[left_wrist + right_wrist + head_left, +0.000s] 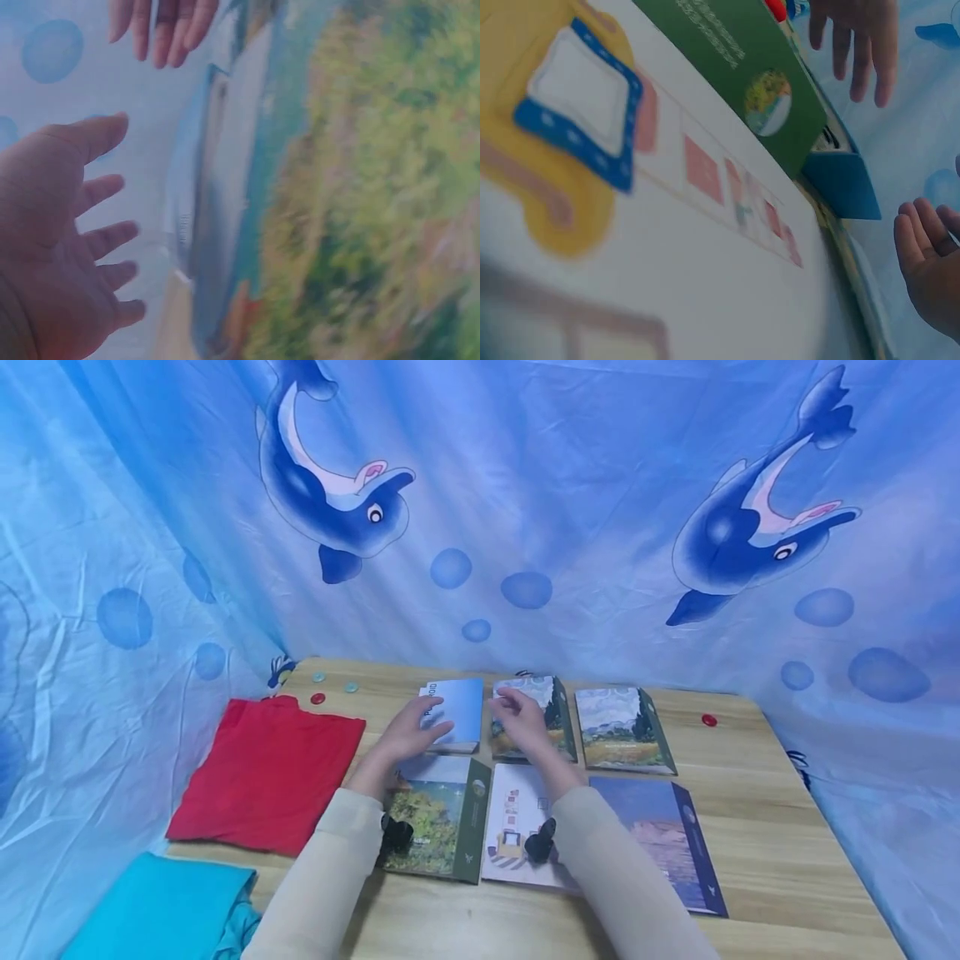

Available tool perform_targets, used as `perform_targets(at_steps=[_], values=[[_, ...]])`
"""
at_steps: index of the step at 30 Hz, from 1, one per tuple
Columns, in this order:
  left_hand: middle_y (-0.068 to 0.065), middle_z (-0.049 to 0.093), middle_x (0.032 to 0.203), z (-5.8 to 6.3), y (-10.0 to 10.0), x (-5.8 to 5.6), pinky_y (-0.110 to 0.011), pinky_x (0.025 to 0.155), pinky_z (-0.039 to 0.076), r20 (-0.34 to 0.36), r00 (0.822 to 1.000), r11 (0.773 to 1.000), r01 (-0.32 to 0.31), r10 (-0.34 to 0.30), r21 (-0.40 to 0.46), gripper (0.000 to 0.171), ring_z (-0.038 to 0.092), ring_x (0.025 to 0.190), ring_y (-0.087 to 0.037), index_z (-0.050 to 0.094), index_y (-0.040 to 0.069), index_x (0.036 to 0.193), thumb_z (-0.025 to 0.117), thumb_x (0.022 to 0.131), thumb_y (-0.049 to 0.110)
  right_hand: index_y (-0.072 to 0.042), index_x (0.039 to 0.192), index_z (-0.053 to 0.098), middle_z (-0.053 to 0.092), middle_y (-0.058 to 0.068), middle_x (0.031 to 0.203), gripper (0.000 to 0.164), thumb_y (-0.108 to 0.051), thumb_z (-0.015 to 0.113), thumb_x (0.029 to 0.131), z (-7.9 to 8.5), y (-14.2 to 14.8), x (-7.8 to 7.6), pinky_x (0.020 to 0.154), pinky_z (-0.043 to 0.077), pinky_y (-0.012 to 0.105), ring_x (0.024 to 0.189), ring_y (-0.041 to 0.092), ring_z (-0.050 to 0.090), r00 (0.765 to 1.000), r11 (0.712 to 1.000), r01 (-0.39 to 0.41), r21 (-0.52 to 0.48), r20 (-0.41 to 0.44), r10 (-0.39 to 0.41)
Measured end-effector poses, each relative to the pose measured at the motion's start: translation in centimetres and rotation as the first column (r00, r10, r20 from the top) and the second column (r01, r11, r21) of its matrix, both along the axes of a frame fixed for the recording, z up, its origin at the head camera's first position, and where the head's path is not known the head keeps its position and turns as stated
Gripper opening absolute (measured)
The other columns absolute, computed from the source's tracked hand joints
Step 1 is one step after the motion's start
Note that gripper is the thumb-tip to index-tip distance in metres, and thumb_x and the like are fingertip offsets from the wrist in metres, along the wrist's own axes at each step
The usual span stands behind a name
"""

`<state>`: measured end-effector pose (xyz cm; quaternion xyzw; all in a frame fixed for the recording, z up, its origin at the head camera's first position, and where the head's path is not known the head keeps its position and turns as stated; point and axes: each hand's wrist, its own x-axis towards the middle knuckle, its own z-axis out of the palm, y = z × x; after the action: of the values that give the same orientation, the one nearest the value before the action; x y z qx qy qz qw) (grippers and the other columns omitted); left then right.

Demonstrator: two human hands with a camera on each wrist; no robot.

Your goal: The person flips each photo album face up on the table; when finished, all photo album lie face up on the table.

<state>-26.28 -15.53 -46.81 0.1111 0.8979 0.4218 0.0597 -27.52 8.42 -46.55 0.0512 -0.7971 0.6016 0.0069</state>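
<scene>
My left hand (408, 727), fingers spread, is over the left edge of a light blue album (465, 706) in the back row. Above a wheat-field album (557, 727) just right of it, my right hand (522, 717) has its fingers loosely bent. The palms face each other, with nothing held in either. Under my forearms lie a tree-picture album (427, 831) with a green spine and a white album (517, 789) with a drawn chair. Both hands also appear in the left wrist view, beside the tree picture, and in the right wrist view, beyond the white cover.
A second wheat-field album (618, 735) and a purple cliff-picture album (648, 822) lie on the right. Folded red cloth (262, 777) and turquoise cloth (161, 906) are at left. Small red discs (708, 720) and teal discs (351, 687) dot the wooden table (787, 827). A dolphin curtain (600, 527) hangs behind.
</scene>
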Motion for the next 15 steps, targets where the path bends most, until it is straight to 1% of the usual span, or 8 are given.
perform_targets(at_steps=[2, 4, 6, 9, 11, 12, 14, 15], values=[[-0.021, 0.026, 0.163, -0.6, 0.1, -0.4, -0.06, 0.119, 0.023, -0.028, 0.999, 1.0, -0.022, 0.022, -0.012, 0.067, 0.023, 0.15, -0.041, 0.04, 0.008, 0.154, 0.063, 0.1, 0.04, 0.0, 0.138, 0.059, 0.067, 0.016, 0.124, 0.047, -0.025, 0.067, 0.099, -0.5, -0.3, -0.2, 0.104, 0.05, 0.045, 0.118, 0.033, 0.062, 1.0, 1.0, 0.0, -0.005, 0.015, 0.0], [-0.024, 0.024, 0.163, -1.2, 0.0, -0.6, -0.061, 0.12, 0.022, -0.024, 0.999, 0.999, -0.042, 0.041, -0.014, 0.068, 0.022, 0.149, -0.043, 0.041, 0.007, 0.154, 0.066, 0.098, 0.038, 0.001, 0.138, 0.059, 0.067, 0.016, 0.125, 0.047, -0.025, 0.067, 0.099, -1.1, -0.6, -0.2, 0.103, 0.051, 0.043, 0.118, 0.032, 0.063, 1.0, 1.0, -0.004, 0.012, 0.027, 0.004], [-0.025, 0.019, 0.164, -2.0, -0.3, -0.6, -0.062, 0.12, 0.021, -0.003, 0.999, 0.999, -0.048, 0.048, -0.022, 0.074, 0.02, 0.149, -0.045, 0.04, 0.007, 0.154, 0.07, 0.095, 0.039, 0.002, 0.137, 0.059, 0.067, 0.016, 0.126, 0.048, -0.025, 0.068, 0.099, -1.6, -0.7, -0.2, 0.102, 0.052, 0.042, 0.118, 0.032, 0.063, 0.999, 1.0, -0.015, 0.019, 0.042, 0.015], [-0.022, 0.012, 0.166, -3.0, -0.6, -0.4, -0.061, 0.12, 0.02, 0.047, 0.998, 0.999, -0.049, 0.05, -0.013, 0.086, 0.016, 0.151, -0.045, 0.035, 0.008, 0.157, 0.076, 0.09, 0.041, 0.004, 0.139, 0.056, 0.065, 0.017, 0.129, 0.052, -0.02, 0.071, 0.096, -2.3, -0.8, 0.0, 0.1, 0.054, 0.04, 0.12, 0.032, 0.063, 0.997, 0.999, -0.045, -0.001, 0.068, 0.045], [-0.02, 0.008, 0.168, -3.4, -0.7, -0.2, -0.061, 0.12, 0.02, 0.071, 0.996, 0.998, -0.057, 0.056, 0.01, 0.093, 0.013, 0.151, -0.044, 0.032, 0.01, 0.159, 0.08, 0.086, 0.043, 0.004, 0.142, 0.053, 0.064, 0.018, 0.132, 0.057, -0.018, 0.074, 0.094, -2.5, -0.7, 0.0, 0.099, 0.054, 0.04, 0.121, 0.032, 0.062, 0.993, 0.997, -0.078, -0.013, 0.085, 0.079], [-0.019, 0.008, 0.168, -3.5, -0.7, -0.2, -0.062, 0.12, 0.021, 0.071, 0.996, 0.998, -0.063, 0.061, 0.028, 0.096, 0.013, 0.151, -0.045, 0.031, 0.01, 0.159, 0.082, 0.084, 0.043, 0.005, 0.143, 0.052, 0.063, 0.019, 0.133, 0.059, -0.017, 0.075, 0.093, -2.6, -0.7, 0.0, 0.099, 0.054, 0.04, 0.121, 0.033, 0.062, 0.991, 0.995, -0.099, -0.01, 0.089, 0.1], [-0.018, 0.01, 0.168, -3.6, -0.6, 0.0, -0.063, 0.119, 0.021, 0.071, 0.995, 0.995, -0.081, 0.076, 0.062, 0.1, 0.013, 0.151, -0.044, 0.031, 0.011, 0.16, 0.084, 0.081, 0.043, 0.004, 0.142, 0.053, 0.063, 0.019, 0.132, 0.06, -0.016, 0.077, 0.091, -2.8, -0.8, -0.1, 0.098, 0.055, 0.039, 0.12, 0.033, 0.063, 0.984, 0.988, -0.156, 0.015, 0.085, 0.155], [-0.017, 0.011, 0.168, -3.7, -0.6, 0.0, -0.063, 0.119, 0.022, 0.064, 0.995, 0.994, -0.087, 0.083, 0.065, 0.101, 0.014, 0.151, -0.044, 0.031, 0.011, 0.16, 0.084, 0.081, 0.044, 0.004, 0.142, 0.053, 0.064, 0.019, 0.131, 0.06, -0.016, 0.077, 0.091, -2.8, -0.8, -0.2, 0.097, 0.056, 0.039, 0.119, 0.032, 0.064, 0.98, 0.982, -0.183, 0.033, 0.083, 0.18]])
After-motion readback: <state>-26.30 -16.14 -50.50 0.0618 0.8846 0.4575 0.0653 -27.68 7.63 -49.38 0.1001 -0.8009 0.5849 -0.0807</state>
